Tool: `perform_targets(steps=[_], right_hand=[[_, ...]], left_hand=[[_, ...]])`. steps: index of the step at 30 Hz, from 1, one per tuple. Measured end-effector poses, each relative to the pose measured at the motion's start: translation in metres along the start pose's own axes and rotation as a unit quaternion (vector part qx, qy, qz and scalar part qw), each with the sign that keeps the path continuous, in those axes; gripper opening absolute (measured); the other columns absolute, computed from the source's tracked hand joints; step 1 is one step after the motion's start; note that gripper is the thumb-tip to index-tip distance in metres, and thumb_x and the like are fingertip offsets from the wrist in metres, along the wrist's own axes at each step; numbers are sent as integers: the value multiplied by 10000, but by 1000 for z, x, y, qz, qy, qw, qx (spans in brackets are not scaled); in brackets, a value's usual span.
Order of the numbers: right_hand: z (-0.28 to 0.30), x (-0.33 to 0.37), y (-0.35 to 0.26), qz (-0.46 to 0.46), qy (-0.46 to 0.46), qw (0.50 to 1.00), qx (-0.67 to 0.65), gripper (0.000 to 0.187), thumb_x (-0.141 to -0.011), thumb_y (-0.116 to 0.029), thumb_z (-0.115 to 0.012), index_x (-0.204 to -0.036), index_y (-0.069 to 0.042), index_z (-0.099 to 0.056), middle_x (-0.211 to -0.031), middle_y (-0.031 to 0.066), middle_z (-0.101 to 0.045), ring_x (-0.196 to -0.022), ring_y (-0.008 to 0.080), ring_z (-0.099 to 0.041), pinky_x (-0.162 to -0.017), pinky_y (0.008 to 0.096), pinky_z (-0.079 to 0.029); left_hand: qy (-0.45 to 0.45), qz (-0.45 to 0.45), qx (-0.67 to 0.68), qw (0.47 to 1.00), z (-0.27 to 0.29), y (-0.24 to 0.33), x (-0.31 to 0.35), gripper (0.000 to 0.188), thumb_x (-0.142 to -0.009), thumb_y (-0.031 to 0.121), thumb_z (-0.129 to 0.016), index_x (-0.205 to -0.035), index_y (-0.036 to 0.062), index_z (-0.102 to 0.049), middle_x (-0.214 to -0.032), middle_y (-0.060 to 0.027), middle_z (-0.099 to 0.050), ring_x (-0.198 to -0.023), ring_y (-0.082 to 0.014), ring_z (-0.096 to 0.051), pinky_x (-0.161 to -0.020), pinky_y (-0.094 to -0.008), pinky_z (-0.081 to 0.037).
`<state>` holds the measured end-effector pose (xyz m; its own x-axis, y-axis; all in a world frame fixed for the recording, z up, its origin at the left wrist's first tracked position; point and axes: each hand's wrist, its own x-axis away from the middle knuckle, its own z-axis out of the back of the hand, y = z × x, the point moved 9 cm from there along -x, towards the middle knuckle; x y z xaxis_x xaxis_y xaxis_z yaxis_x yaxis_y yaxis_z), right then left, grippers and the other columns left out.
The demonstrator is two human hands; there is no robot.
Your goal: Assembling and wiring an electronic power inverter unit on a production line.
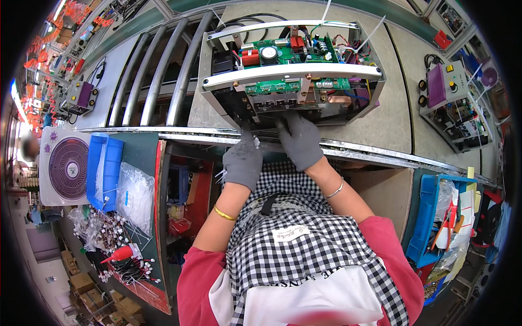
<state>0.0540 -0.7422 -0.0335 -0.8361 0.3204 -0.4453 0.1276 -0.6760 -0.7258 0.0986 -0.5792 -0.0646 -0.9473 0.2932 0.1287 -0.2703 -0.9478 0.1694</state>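
Observation:
An open-sided machine chassis (293, 76) with green circuit boards (283, 52) stands on the bench in front of me. Both of my hands wear grey gloves and are at its near lower edge. My left hand (243, 163) is closed, its fingertips at the chassis's lower left corner; white cable ties (221, 174) poke out of it, with small white ends showing near the fingers. My right hand (300, 142) reaches under the near rail into the chassis. Its fingertips are hidden among dark parts, so their grip does not show. Two upright white ties stick up from the chassis top.
Metal rollers (157, 73) lie left of the chassis. Similar machines stand at the far left (81, 98) and right (448, 89). A blue bin (104, 171), a purple fan panel (70, 168), and connector wires with a red bottle (122, 253) are at left; a blue tray (424, 217) holds tools at right.

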Motion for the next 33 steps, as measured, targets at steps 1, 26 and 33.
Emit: perform_targets(steps=[1,26,33], right_hand=[[0,1,2,-4,-3,1000,-2,138,-956,-134,-640,-1053,-36,-646,-910,220,-706,-819,437,-687,-674,504,-540],[-11,4,-3,-17,-56,996,-74,174,-933,-174,-677,-1076,-77,-694,-876,185,-710,-782,392,-697,-680,480,-550],[-24,3,-15,28,-62,994,86,200,-857,-213,-723,-1044,-150,-753,-909,147,-703,-833,349,-682,-710,454,-558]], left_hand=[[-17,10,4,1000,-3,0,-1,487,-1032,346,-522,-1384,10,-498,-937,-193,-753,-887,-356,-746,-756,-457,-582],[55,-20,44,997,8,-1,-25,324,-975,281,-567,-1195,46,-602,-953,-246,-728,-892,-436,-715,-800,-517,-568],[109,-51,103,987,12,-3,9,235,-932,205,-629,-1115,58,-644,-780,-174,-712,-734,-358,-714,-675,-475,-542]])
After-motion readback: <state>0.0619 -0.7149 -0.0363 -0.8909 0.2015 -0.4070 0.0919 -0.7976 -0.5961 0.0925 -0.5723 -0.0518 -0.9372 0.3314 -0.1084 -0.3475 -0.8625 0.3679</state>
